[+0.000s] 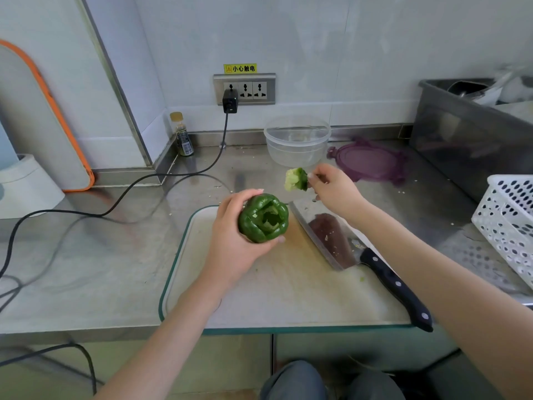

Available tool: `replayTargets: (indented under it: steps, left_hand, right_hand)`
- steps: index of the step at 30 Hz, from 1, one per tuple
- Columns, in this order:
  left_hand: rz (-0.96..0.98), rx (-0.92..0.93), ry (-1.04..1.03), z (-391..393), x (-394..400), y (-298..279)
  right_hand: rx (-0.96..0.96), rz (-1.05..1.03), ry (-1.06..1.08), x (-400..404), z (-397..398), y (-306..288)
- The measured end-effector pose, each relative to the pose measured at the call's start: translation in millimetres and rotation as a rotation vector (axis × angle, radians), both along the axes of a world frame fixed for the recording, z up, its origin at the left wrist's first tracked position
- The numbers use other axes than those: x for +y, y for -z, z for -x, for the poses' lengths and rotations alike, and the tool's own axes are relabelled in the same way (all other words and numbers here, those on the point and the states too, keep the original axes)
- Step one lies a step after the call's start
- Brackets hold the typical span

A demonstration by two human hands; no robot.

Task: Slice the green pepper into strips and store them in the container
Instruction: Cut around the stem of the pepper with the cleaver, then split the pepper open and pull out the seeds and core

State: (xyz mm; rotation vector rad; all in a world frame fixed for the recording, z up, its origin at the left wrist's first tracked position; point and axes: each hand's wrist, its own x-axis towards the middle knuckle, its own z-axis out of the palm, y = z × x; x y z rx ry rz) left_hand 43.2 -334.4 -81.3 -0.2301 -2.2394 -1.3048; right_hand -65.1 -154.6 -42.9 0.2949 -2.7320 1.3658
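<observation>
Your left hand (230,243) grips the pepper (263,217) above the far left part of the board (288,284), fingers curled round its far side and thumb under its near side, so the cored opening faces up toward you. Your right hand (334,192) is raised beyond the board's far edge and pinches the core (295,179) between thumb and fingertips; the pale seed cluster points left, the green cap sits against your fingers. The core is held apart from the pepper, up and to its right, and just in front of the container (297,140), which stands open near the back wall. Its purple lid (372,161) lies flat on the counter (86,255) just to the right of it. The cleaver (326,235) lies flat on the right side of the board, blade toward the far edge and black handle (398,287) running out over the near right corner; your right forearm crosses above it. A white perforated basket (510,220) stands at the right edge, with a steel tub (467,134) behind it. A small bottle (182,134) stands in the back corner below the sockets (245,89), and a black cable (115,203) runs from the plug across the counter to the left.
</observation>
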Motion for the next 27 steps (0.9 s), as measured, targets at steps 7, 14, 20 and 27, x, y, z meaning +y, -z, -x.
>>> replayTargets:
  steps: [7,14,20,27]
  left_hand:
    - [-0.033,-0.052,-0.010,2.5,-0.7,0.8]
    - [-0.058,-0.056,0.000,4.8,-2.2,3.1]
    - [-0.149,-0.187,0.157,2.4,1.0,-3.2]
    - [-0.117,-0.330,0.251,-1.2,4.1,-4.6]
  right_hand:
    - [0.036,-0.073,0.058,-15.5,31.9,2.2]
    - [-0.028,-0.246,0.093,-28.4,46.1,21.3]
    - [0.012,-0.255,0.167,-2.7,28.3,12.4]
    - [-0.019,-0.329,0.098,41.5,-62.9,6.3]
